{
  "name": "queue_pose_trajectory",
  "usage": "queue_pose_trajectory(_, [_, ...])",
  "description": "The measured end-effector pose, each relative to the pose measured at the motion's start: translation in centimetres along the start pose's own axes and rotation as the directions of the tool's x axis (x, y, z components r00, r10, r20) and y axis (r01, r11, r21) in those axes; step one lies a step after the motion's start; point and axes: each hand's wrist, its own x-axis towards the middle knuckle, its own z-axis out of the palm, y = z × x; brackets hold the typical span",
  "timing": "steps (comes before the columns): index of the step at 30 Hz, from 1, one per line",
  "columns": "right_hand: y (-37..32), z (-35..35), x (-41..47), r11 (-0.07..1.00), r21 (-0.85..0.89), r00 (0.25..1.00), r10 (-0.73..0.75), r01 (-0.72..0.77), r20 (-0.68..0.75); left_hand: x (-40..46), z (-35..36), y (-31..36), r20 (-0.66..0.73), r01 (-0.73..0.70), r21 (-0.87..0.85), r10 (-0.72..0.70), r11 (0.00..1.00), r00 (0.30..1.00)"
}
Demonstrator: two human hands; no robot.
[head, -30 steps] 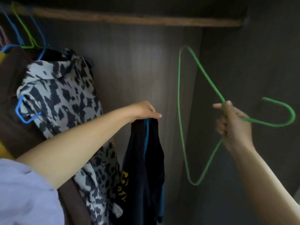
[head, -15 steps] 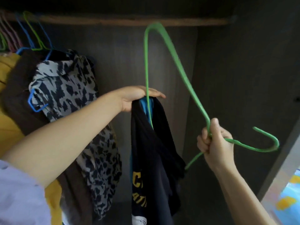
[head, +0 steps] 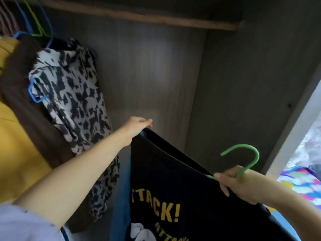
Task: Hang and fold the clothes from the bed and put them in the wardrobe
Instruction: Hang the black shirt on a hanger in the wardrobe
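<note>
Inside the grey wardrobe [head: 243,84], the left hand [head: 137,126] is pinching the black T-shirt [head: 173,188]; the right hand [head: 243,185] is clasping the green hanger [head: 250,155] under the wooden rail [head: 139,15].

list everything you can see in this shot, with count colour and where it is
dark t-shirt: 1, navy-black with yellow lettering, lower centre, held up by both hands
green hanger: 1, green, hook sticking up from the right hand, the rest hidden inside the t-shirt
wardrobe rail: 1, brown wood, across the top
spotted garment: 1, black and white, hanging left on a blue hanger
brown garment: 1, dark brown, hanging behind the spotted one
yellow garment: 1, yellow, far left
spare hangers: several, blue, green and pink, top left on the rail
bed cover: 1, multicoloured, lower right outside the wardrobe
left hand: gripping one t-shirt shoulder
right hand: gripping hanger and t-shirt
</note>
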Motion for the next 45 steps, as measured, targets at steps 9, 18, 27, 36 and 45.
queue_pose_trajectory(9, [-5.8,0.6,2.2,0.95,0.31,0.997,0.002,-0.026,0.076,-2.5,5.1,-0.3,0.229,-0.455,0.507,0.394,0.732,0.89])
queue_pose_trajectory(18, [-12.0,-4.0,8.6,0.512,0.854,0.996,0.048,-0.092,0.079,-6.4,3.9,-1.4,0.022,-0.75,0.233,0.767,0.619,0.641])
queue_pose_trajectory(27, [-25.7,-2.8,16.2,0.635,0.702,0.946,-0.241,0.322,-0.217,-6.1,1.0,2.8,0.126,-0.448,-0.039,0.449,0.893,0.885])
queue_pose_trajectory(36, [-40.4,-5.0,21.0,0.76,-0.022,0.704,-0.612,0.65,-0.361,-1.4,-15.9,9.8,-0.171,-0.494,0.292,0.553,0.819,0.816])
queue_pose_trajectory(45, [-47.1,0.0,27.2,0.743,-0.215,0.682,-0.669,0.634,-0.296,2.2,-25.4,8.0,-0.124,-0.079,0.905,0.436,0.419,0.891])
